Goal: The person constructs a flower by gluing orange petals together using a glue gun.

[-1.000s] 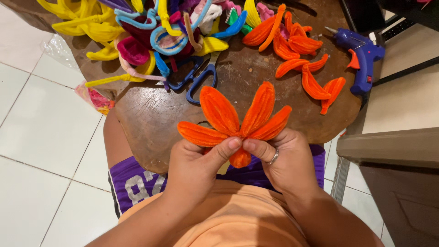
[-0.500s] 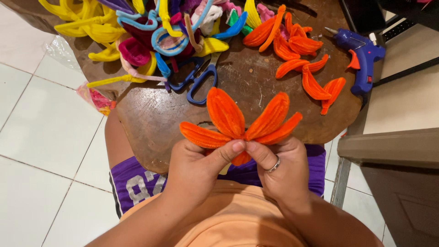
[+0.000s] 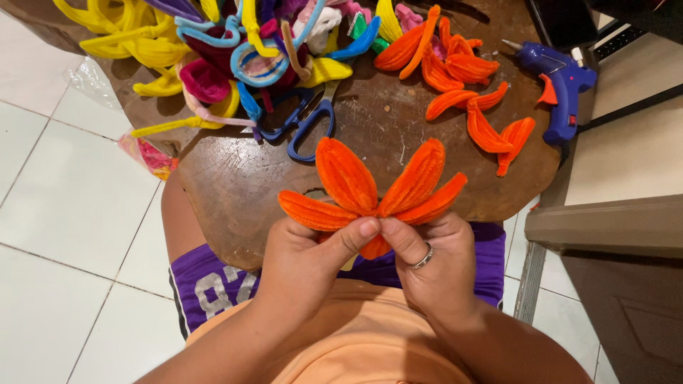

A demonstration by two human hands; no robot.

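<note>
1. Nearest the camera, the left hand (image 3: pixel 306 259) and the right hand (image 3: pixel 434 267) sit side by side over the lap, thumbs meeting at the base of an orange pipe-cleaner flower (image 3: pixel 373 188); a silver ring (image 3: pixel 422 259) shows on a right finger

2. Both hands are closed in a pinch on the flower's base: the left thumb presses in from 9 o'clock, the right from 3 o'clock, and the remaining fingers curl underneath, mostly hidden

3. The flower stands just above the near edge of the round wooden table (image 3: pixel 235 185); four petals fan out from about 9 o'clock to 2 o'clock, and a fifth petal tip pokes down between the thumbs at 6 o'clock

4. Beyond the flower, at 11 o'clock from it, blue-handled scissors (image 3: pixel 302 128) lie on the wood

5. At 1 to 2 o'clock from the flower lie loose orange petals (image 3: pixel 484 128), scattered singly and well apart from the hands, with more orange pieces bunched further back

6. At the table's right edge, at 2 o'clock, rests a blue glue gun (image 3: pixel 558 85) with an orange trigger, nozzle pointing left

7. Farthest, across 10 to 12 o'clock, a heap of pipe-cleaner shapes (image 3: pixel 213 50) in yellow, blue, pink and maroon; a clear plastic bag (image 3: pixel 142 153) hangs at the table's left edge above the white tiled floor (image 3: pixel 64 213)
</note>
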